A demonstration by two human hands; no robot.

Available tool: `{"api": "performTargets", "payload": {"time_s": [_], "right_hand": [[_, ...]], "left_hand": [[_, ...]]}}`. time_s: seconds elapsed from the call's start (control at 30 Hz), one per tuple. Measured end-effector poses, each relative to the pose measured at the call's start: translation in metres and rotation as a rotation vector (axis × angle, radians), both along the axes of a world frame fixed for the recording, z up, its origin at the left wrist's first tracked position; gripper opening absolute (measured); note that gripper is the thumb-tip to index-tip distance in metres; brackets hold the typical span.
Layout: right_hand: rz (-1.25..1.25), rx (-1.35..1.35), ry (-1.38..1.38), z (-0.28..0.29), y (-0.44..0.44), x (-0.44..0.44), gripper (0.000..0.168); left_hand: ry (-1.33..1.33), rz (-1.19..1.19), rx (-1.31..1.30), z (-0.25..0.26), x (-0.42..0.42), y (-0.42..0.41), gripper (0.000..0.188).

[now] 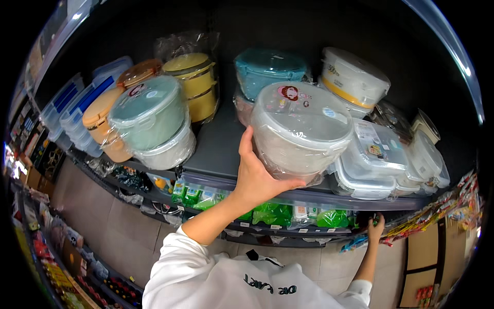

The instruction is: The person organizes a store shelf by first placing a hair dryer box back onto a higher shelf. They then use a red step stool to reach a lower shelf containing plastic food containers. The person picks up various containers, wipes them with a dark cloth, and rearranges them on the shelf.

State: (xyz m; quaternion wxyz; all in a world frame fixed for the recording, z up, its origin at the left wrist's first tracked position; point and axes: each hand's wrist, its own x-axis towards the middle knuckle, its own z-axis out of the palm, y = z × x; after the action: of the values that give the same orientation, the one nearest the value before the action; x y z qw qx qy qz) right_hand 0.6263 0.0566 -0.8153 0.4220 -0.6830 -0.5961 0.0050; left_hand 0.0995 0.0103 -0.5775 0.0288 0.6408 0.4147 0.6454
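My left hand [258,179] grips a round white plastic food container [301,119] from its left side and underneath. The container has a translucent lid with a cartoon print and a small sticker, and clear film wraps it. It is at the front of the dark shelf [216,146]; whether its base rests on anything is hidden. Behind it is a blue lidded container [270,71]. Low on the right, my right hand [376,228] is beside the lower shelf's end, fingers bent near something small and dark with green. Its grip is unclear.
Stacked green and white round containers [150,116] and a yellow tiered lunch box [197,85] occupy the left. Rectangular clear boxes [374,150] stand at right, below a white tub with a yellow band [355,81]. Green packs [272,214] fill the lower shelf. Hanging packets [436,208] flank the right.
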Motion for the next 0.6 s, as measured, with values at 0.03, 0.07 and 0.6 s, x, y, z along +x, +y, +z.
{"api": "performTargets", "payload": {"time_s": [0.03, 0.07, 0.6], "right_hand": [[0.113, -0.003, 0.096, 0.030, -0.020, -0.042, 0.035], [0.149, -0.054, 0.182, 0.054, -0.041, -0.068, 0.032], [0.682, 0.369, 0.366, 0.247, -0.061, -0.365, 0.095]], "left_hand": [[-0.038, -0.016, -0.024, -0.001, 0.000, 0.002, 0.131], [-0.060, -0.053, -0.003, 0.001, 0.000, 0.004, 0.129], [-0.104, -0.093, -0.061, -0.001, -0.010, 0.000, 0.121]]}}
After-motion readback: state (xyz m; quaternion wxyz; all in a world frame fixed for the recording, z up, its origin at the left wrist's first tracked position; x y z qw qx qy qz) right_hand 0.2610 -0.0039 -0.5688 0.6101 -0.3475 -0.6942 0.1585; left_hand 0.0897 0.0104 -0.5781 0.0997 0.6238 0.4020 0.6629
